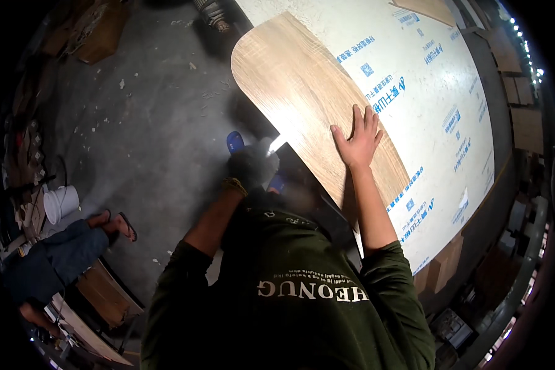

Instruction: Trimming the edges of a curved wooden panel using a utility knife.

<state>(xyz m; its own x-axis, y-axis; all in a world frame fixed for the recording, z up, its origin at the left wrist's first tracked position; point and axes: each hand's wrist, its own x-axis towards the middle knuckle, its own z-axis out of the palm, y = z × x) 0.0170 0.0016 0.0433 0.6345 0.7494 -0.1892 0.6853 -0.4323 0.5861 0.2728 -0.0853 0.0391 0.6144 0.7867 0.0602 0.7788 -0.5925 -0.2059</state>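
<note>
My right hand (359, 145) lies flat with spread fingers on a wood-grain board (290, 68) with rounded far corners. The board rests on a white sheet (438, 80) printed in blue, and its left edge overhangs the dark floor. At that edge is my left hand (248, 165), in a dark glove with a yellowish cuff. It seems closed round something beside a bright white glare; the dim light and haze hide its fingers and the thing's kind.
A person in blue trousers and sandals (74, 250) is at the lower left, near a white bucket (61, 204). A cardboard box (100, 38) stands at the far left. Pale scraps dot the grey floor (148, 117). More wood panels (447, 265) lean beyond the sheet's right side.
</note>
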